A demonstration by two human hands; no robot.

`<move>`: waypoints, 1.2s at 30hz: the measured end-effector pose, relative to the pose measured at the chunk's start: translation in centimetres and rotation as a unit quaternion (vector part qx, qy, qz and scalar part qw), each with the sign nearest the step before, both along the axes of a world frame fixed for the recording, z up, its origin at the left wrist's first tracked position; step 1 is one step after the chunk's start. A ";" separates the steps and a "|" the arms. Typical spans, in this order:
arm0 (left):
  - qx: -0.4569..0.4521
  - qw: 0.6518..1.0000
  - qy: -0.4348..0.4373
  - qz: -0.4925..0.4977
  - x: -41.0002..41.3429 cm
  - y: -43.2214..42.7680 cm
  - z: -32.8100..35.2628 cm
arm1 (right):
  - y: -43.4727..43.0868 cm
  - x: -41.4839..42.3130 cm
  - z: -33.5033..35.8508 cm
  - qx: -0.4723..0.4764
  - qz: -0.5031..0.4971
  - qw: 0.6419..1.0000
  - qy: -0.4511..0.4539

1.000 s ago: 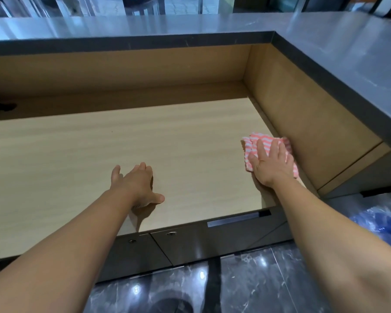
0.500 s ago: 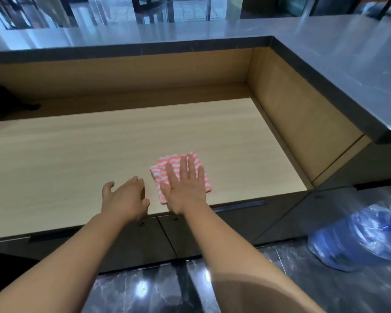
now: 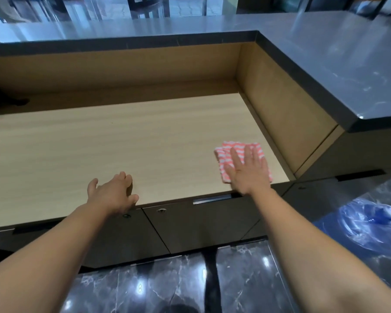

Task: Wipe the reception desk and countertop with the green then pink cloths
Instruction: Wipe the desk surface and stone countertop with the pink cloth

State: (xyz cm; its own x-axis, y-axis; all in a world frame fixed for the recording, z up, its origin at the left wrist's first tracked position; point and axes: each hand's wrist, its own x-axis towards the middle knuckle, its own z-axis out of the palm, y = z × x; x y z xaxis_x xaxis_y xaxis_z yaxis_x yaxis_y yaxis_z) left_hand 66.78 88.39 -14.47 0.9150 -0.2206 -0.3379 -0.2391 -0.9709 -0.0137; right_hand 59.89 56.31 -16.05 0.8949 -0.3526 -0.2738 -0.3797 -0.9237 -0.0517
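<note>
Pink cloth (image 3: 237, 150) flat under R grip (image 3: 248, 175), fingers straight, pressing it on worktop (image 3: 122, 141); L grip (image 3: 111, 193) loose, empty, well left of it; green pass prob. done, grey top (image 3: 325, 64) maybe pending.

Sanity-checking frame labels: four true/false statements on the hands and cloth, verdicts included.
1. The right hand presses flat on the pink striped cloth. True.
2. The cloth lies at the desk's left end. False: it lies near the right front corner of the wooden desk.
3. The left hand holds a green cloth. False: it holds nothing and rests at the desk's front edge.
4. The grey countertop sits higher than the desk. True.
</note>
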 end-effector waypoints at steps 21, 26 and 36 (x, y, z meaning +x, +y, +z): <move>0.035 0.999 0.040 -0.006 0.0 -0.4 1.5 | 16.2 0.9 -0.9 0.019 0.104 0.994 -0.030; 0.042 0.997 0.069 -0.007 0.5 -0.4 2.1 | 15.2 1.5 -0.7 0.044 0.212 0.976 -0.013; -0.014 0.993 0.091 -0.069 1.7 2.0 2.4 | 7.5 1.6 0.2 0.018 0.007 1.000 0.022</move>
